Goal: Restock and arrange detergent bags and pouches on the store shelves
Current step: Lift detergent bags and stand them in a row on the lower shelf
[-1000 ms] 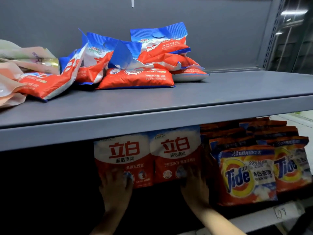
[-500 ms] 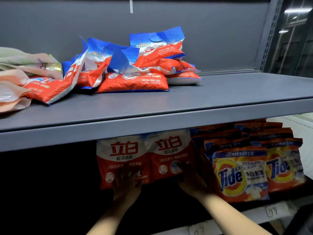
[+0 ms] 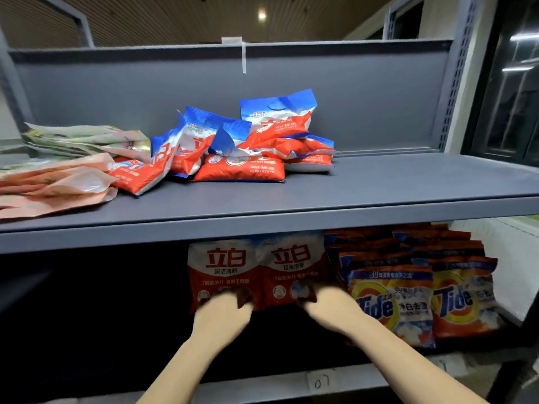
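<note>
Two red-and-white detergent bags stand side by side on the lower shelf. My left hand (image 3: 221,312) grips the bottom of the left bag (image 3: 224,266). My right hand (image 3: 329,306) grips the bottom of the right bag (image 3: 291,263). Both hands are blurred and their fingertips curl over the bags' lower edges. To the right stand rows of orange Tide bags (image 3: 393,298). On the upper shelf (image 3: 379,185) lies a loose heap of red-and-blue detergent bags (image 3: 242,147).
Pale pink and green pouches (image 3: 58,176) lie flat at the left of the upper shelf. The lower shelf left of the bags is dark. A price strip with a handwritten tag (image 3: 320,381) runs along the lower shelf's front edge. An upright post (image 3: 455,91) bounds the right.
The view has tilted upward, so the shelf back and ceiling show. Both hands have slid closer together at the base of the two red-and-white bags, which stand more upright.
</note>
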Motion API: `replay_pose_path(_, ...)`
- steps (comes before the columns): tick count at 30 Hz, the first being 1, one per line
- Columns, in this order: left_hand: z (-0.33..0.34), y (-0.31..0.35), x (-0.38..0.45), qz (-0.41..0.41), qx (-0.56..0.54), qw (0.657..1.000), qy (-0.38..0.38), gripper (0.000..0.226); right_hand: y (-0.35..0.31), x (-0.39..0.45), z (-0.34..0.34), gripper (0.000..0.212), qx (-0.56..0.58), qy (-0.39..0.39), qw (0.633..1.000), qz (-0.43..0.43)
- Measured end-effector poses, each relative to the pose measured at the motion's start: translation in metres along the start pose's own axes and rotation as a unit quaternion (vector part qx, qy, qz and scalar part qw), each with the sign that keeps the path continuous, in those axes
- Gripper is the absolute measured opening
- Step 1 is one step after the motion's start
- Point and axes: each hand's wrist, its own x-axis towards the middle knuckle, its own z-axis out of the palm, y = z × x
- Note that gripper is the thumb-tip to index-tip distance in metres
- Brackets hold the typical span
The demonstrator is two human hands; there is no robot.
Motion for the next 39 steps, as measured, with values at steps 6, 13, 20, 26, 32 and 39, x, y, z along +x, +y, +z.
replay_pose_path(6,-0.064,0.035,-0.04,0.078,-0.009,0.986,0.146,0.034,-0.029,-0.047,-0.053,0.035,0.034,0.102,0.989,-0.105)
replay_pose_path(13,-0.148,0.06,-0.025,0.1,-0.083,0.944,0.304,0.034,-0.066,-0.076,-0.116,0.025,0.138,0.211,0.949,-0.188)
replay_pose_path(20,-0.206,0.044,0.061,0.107,-0.119,0.946,0.283,0.01,-0.098,-0.028,-0.178,0.028,0.202,0.312,0.914,-0.165)
replay_pose_path(26,-0.221,0.04,0.146,0.072,-0.1,0.973,0.194,0.01,-0.112,0.037,-0.213,0.017,0.225,0.336,0.911,-0.086)
replay_pose_path(32,-0.214,0.029,0.187,0.027,0.037,0.993,0.109,0.037,-0.116,0.099,-0.234,0.04,0.218,0.352,0.91,-0.012)
replay_pose_path(39,-0.2,0.016,0.202,-0.018,0.06,0.987,0.149,0.034,-0.114,0.154,-0.227,0.064,0.188,0.326,0.925,0.05)
